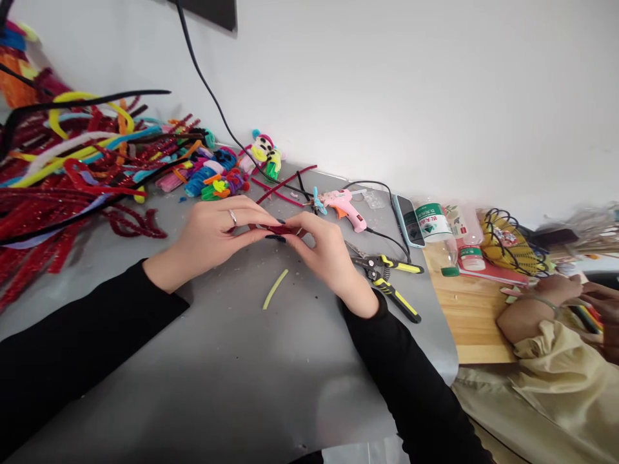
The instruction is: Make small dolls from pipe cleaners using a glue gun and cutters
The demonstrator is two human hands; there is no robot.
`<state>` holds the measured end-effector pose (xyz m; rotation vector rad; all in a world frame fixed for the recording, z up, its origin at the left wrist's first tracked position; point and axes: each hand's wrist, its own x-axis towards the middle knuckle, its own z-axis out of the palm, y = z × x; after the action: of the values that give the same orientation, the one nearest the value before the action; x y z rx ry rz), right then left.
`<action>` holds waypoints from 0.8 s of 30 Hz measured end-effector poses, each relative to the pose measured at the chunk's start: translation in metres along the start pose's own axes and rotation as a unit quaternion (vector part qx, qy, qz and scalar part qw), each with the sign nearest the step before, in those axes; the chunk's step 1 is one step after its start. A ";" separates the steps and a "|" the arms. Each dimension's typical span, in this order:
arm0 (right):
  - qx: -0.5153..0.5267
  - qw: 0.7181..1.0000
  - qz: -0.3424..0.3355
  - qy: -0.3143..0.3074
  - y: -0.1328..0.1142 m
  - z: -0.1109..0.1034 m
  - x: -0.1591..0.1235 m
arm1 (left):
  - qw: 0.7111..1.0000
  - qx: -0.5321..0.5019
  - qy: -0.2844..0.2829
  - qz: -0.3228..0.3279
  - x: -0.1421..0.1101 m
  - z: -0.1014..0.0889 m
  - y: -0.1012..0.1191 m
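My left hand (213,235) and my right hand (326,254) meet over the grey table (232,367), fingertips pinched together on a short dark red pipe cleaner (276,229). Both hands have dark nails, and the left wears a ring. A short yellow-green pipe cleaner piece (275,288) lies on the table just below my hands. Black and yellow pliers (389,278) lie right beside my right wrist.
A big heap of coloured pipe cleaners (68,167) fills the left. A pink glue gun (345,206), a phone (409,220), a bottle (438,235) and small pipe cleaner figures (265,153) lie behind. Another person's hands (556,299) work at a wooden board (471,316) on the right.
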<state>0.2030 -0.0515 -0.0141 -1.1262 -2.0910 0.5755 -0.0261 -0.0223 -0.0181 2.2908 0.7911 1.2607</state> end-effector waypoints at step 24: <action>0.010 1.000 -0.011 0.013 -0.003 -0.001 0.000 | 0.997 -0.061 -0.038 0.041 -0.002 0.002 -0.003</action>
<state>0.2022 -0.0535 -0.0115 -1.0921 -2.0679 0.5663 -0.0266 -0.0213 -0.0225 2.2794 0.5831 1.2129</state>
